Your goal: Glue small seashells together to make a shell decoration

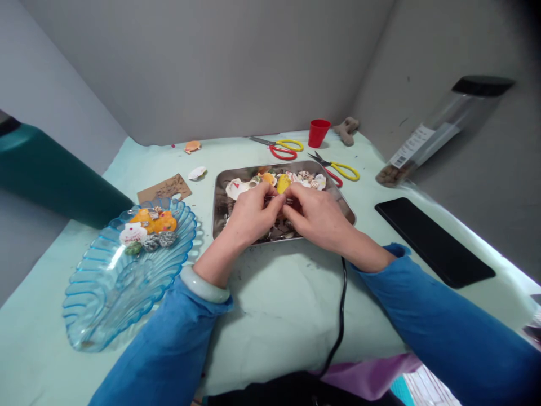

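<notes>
My left hand (256, 210) and my right hand (315, 211) meet over a shallow metal tray (220, 194). Both are closed, thumbs and fingertips pinched together at one spot; whatever they hold there is too small and covered to make out. In the tray lie a white shell (237, 188), a yellow piece (283, 183), an orange piece (269, 179) and several small spiral shells (303, 175). My hands hide much of the tray's middle and front.
Left stand a blue scalloped dish (127, 293) with shells and a green bottle (59, 175). Behind the tray are scissors (285, 149), more scissors (336, 167) and a red cup (318, 133). On the right are a clear jar (443, 132) and a black phone-like slab (433, 241). A black cable (343, 304) runs forward.
</notes>
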A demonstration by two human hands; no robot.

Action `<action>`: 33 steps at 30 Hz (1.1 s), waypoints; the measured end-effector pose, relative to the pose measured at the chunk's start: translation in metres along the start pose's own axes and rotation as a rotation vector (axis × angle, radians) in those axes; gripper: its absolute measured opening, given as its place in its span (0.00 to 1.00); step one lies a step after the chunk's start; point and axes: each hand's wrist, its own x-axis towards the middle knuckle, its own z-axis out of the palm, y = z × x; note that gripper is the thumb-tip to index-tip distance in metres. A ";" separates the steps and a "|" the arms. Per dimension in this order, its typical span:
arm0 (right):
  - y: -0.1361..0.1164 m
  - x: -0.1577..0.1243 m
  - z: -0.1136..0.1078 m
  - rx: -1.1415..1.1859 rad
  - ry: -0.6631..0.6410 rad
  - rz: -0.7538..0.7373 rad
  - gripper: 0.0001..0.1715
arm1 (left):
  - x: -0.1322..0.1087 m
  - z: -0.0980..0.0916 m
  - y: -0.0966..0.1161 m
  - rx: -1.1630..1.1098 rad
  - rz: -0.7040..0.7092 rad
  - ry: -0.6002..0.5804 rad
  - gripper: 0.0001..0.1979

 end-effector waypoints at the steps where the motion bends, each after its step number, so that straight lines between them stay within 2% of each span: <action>1: 0.000 0.000 0.000 -0.001 0.000 -0.003 0.05 | 0.000 0.000 0.000 -0.001 -0.002 -0.002 0.12; 21: -0.002 0.000 -0.001 -0.006 -0.012 0.011 0.07 | 0.000 -0.001 0.002 -0.009 -0.003 0.002 0.11; 33: -0.003 0.001 -0.003 0.016 0.001 0.055 0.08 | 0.000 0.001 -0.001 -0.083 0.018 0.013 0.07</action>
